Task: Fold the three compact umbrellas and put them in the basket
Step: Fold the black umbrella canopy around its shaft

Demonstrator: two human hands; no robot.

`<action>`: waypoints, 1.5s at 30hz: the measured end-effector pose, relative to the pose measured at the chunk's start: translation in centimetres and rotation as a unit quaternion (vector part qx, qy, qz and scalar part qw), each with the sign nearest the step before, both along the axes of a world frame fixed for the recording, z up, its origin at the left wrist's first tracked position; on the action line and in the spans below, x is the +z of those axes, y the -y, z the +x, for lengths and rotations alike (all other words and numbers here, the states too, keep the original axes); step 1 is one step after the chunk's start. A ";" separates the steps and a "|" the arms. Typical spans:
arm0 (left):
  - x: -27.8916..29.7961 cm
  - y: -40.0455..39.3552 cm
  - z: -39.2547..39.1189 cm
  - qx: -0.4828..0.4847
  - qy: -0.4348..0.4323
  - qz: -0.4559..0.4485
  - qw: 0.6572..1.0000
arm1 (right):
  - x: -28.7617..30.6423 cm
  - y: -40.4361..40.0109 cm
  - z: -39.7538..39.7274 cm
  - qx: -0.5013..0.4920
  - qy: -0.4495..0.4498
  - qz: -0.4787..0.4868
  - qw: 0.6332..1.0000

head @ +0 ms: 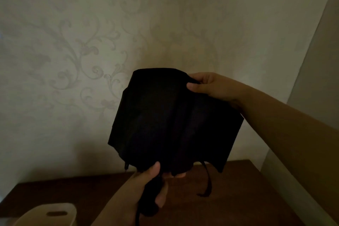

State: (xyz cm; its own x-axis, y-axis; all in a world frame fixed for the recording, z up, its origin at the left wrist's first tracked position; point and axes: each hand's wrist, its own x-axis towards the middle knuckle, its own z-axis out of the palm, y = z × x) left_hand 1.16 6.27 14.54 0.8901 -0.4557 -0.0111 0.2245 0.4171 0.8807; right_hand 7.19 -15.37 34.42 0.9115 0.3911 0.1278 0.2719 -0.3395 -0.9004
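Note:
A black compact umbrella (170, 121) is held up in front of the wall, its canopy collapsed but loose and spread wide. My left hand (146, 183) grips its handle from below, thumb up against the fabric. My right hand (207, 86) pinches the upper right edge of the canopy between thumb and fingers. A black strap (207, 180) hangs down from the canopy's lower right. The cream basket (45, 214) with a slot handle shows at the bottom left corner. No other umbrella is in view.
A dark brown wooden table (247, 198) lies below the umbrella, against a patterned wallpaper wall (73, 51). A wall corner runs down the right side. The room is dim.

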 end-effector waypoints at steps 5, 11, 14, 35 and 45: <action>0.6 0.8 -0.4 -0.042 0.007 -0.018 0.999 | -0.2 0.3 -0.1 -0.010 0.001 -0.020 1.000; 0.9 1.4 -0.5 0.008 -0.050 -0.059 0.997 | -0.2 1.7 -0.3 -0.148 -0.042 -0.138 0.978; 0.8 0.8 -0.1 0.023 -0.058 -0.072 0.995 | -0.6 3.4 -1.0 -0.116 -0.125 -0.195 0.966; 1.6 0.9 -0.7 0.151 -0.029 -0.035 0.988 | -3.7 1.3 -1.9 -0.300 0.165 0.020 0.939; 1.6 0.6 -1.0 0.126 -0.029 -0.043 0.991 | -2.0 1.9 -3.0 -0.159 0.095 -0.002 0.983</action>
State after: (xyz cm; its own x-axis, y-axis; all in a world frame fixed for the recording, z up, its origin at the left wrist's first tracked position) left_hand 0.16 5.71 16.18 0.9747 -0.2204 -0.0357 0.1524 0.5398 0.8278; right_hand 4.20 -17.28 32.41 0.9473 0.0918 0.3070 0.3152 -0.4383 -0.8417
